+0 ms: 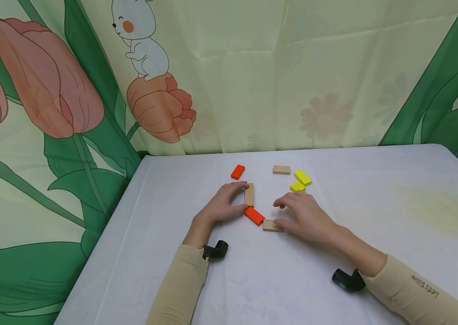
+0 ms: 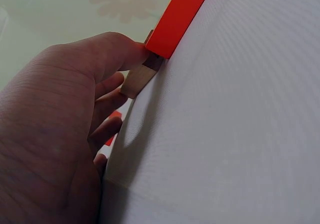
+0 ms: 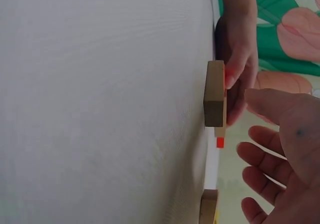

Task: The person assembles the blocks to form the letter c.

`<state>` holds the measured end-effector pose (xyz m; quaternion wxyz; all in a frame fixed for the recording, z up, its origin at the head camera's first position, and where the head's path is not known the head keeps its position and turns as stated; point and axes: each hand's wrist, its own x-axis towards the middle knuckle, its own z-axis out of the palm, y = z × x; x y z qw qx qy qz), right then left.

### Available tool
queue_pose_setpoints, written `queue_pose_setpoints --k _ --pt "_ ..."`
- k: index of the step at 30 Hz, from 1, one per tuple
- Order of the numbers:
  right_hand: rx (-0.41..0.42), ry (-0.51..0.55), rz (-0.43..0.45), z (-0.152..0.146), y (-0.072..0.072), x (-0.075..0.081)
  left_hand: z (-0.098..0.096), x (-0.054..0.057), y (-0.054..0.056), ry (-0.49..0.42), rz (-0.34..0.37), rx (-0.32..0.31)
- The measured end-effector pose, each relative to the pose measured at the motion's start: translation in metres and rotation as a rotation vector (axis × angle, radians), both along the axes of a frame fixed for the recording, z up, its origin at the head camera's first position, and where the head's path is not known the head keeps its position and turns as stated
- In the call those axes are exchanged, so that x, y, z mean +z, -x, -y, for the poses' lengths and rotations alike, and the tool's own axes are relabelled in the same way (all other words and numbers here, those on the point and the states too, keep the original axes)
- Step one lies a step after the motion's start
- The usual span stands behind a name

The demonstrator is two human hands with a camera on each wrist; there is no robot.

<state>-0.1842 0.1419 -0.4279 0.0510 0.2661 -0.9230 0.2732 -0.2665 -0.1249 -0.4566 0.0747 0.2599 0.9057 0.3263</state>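
Observation:
In the head view, my left hand (image 1: 225, 203) spans an upright-pointing plain wooden block (image 1: 249, 195), fingertips at its far end and thumb at its near end. A red block (image 1: 254, 215) runs diagonally from that near end, its corner close by my thumb. Another plain wooden block (image 1: 272, 225) continues the curved row to the right. My right hand (image 1: 308, 216) hovers over this last block's right end, fingers spread and loosely bent. The right wrist view shows a gap between the right thumb and that wooden block (image 3: 215, 92), with nothing held.
Farther back on the white-covered table (image 1: 123, 271) lie a red block (image 1: 238, 172), a plain wooden block (image 1: 281, 169) and two yellow blocks (image 1: 302, 177) touching or overlapping at a corner. A patterned cloth (image 1: 245, 90) hangs behind the table's far edge.

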Motion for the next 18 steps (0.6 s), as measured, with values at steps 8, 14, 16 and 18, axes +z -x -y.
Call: queue_pose_setpoints --k 8,14,16,18 --pt "-0.036 0.040 0.011 -0.006 0.005 0.002 0.001 0.001 -0.001 -0.015 0.000 -0.005" --pt "-0.041 0.072 -0.046 -0.012 0.008 0.003 0.001 0.000 0.000 -0.016 -0.006 -0.008" --pt "-0.047 0.082 -0.058 -0.014 0.009 0.003 0.001 -0.001 0.000 -0.011 -0.007 -0.007" --pt "-0.053 0.091 -0.057 -0.016 0.010 0.004 0.001 -0.001 0.000 -0.009 -0.005 -0.004"
